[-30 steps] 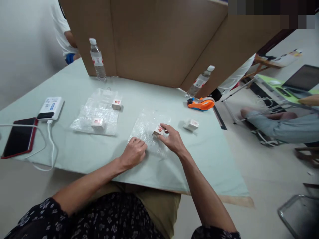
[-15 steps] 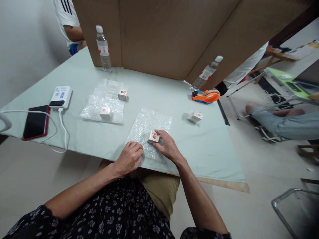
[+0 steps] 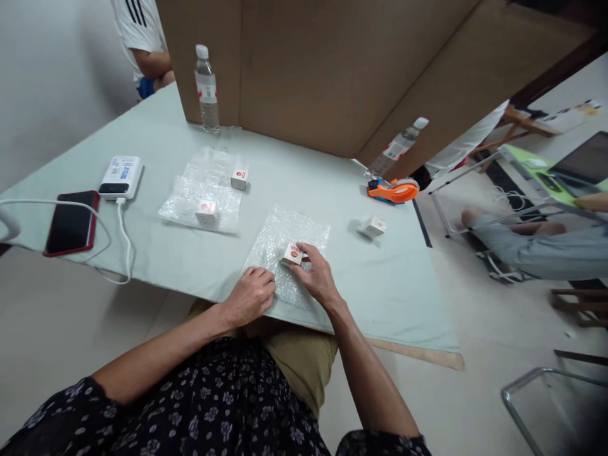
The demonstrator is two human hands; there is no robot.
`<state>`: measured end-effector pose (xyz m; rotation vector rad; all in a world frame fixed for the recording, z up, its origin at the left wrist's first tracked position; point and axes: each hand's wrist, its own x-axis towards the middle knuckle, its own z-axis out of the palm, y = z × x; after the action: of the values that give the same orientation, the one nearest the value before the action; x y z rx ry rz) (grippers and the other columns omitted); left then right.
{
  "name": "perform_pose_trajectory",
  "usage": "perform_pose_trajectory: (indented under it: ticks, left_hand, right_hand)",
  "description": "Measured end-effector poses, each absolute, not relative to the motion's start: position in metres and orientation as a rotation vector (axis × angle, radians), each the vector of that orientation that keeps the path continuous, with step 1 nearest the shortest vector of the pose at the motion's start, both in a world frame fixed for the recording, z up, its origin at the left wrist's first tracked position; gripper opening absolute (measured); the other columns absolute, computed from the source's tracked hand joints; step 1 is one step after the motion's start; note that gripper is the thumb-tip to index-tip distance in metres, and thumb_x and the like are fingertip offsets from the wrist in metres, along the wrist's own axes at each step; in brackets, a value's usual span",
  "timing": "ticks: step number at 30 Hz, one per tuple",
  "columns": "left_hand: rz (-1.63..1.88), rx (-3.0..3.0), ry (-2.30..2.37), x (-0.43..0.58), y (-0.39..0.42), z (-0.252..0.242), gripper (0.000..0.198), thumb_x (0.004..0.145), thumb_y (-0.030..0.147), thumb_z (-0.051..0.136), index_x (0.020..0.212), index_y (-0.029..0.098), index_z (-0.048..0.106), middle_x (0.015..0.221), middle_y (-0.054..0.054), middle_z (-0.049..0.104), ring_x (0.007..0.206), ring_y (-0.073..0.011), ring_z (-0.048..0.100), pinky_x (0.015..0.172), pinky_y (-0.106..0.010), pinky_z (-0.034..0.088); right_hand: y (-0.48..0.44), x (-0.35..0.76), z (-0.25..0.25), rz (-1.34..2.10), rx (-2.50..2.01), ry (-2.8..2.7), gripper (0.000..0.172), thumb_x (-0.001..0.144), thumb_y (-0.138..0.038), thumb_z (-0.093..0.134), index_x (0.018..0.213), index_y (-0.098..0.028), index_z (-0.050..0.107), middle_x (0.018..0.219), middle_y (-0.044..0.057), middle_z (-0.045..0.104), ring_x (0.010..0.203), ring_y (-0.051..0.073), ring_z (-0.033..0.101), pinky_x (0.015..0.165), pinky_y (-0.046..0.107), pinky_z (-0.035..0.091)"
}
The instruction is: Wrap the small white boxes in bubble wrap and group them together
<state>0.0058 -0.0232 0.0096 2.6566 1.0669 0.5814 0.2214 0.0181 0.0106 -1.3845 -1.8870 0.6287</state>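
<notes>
**Small box (image 3: 293, 254) at bubble sheet (image 3: 305, 229): slip and shift hazards**

Left hand (image 3: 251, 294), lower centre of the frame: fingers curled at the sheet's near left edge. Whether they pinch the film cannot be told. If the film is not pinned, it may slide or buckle under a push.

Right hand (image 3: 317, 276), just right of centre: thumb and fingers grasp the small box over the sheet. Full contact beneath the box cannot be confirmed. A shallow pinch could let it rotate or drop.

Desk (image 3: 408, 310), left side: a white cable (image 3: 124, 237) loops past the near edge. A snag could drag the power bank (image 3: 121, 178).

Upper right: the orange tape dispenser (image 3: 399, 191) lies near a bottle (image 3: 396, 149). A careless reach could topple the bottle.
</notes>
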Motion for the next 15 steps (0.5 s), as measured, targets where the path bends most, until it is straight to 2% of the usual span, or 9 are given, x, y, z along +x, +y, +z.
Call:
perform_pose_trajectory:
  ticks: [7,10,13,15]
  left_hand:
    - [0.813,2.56,1.064,0.007,-0.022,0.013,0.009,0.084,0.011,0.054,0.082,0.017,0.06,0.092,-0.008,0.065,0.09,-0.0223,0.054,0.083,-0.037,0.045]
    - [0.788,2.543,1.04,0.009,-0.022,0.014,0.007,0.083,0.011,0.056,0.081,0.017,0.059,0.091,-0.007,0.065,0.088,-0.0218,0.055,0.083,-0.037,0.045]
    - [0.758,2.513,1.032,0.01,-0.024,0.013,0.009,0.082,0.01,0.055,0.08,0.017,0.059,0.089,-0.007,0.065,0.088,-0.0216,0.056,0.084,-0.037,0.045]
    - [0.756,2.49,1.039,0.009,-0.027,0.012,0.008,0.082,0.011,0.055,0.082,0.018,0.06,0.091,-0.007,0.066,0.09,-0.0219,0.056,0.085,-0.037,0.045]
  right_hand:
    - [0.023,0.221,0.013,0.719,-1.44,-1.939,0.052,0.077,-0.018,0.063,0.128,-0.02,0.055,0.127,0.011,0.062,0.106,0.023,0.064,0.094,0.041,0.054]
    - [0.029,0.23,0.023,0.727,-1.33,-2.022,0.05,0.078,-0.011,0.055,0.126,-0.023,0.058,0.13,0.009,0.061,0.119,0.023,0.059,0.102,0.043,0.05]
    - [0.033,0.242,0.034,0.717,-1.272,-2.162,0.057,0.076,-0.004,0.045,0.126,-0.026,0.061,0.139,0.006,0.056,0.133,0.022,0.049,0.114,0.047,0.039]
    - [0.033,0.245,0.039,0.686,-1.318,-2.208,0.059,0.077,-0.006,0.046,0.131,-0.026,0.059,0.144,0.006,0.053,0.136,0.022,0.047,0.116,0.049,0.036]
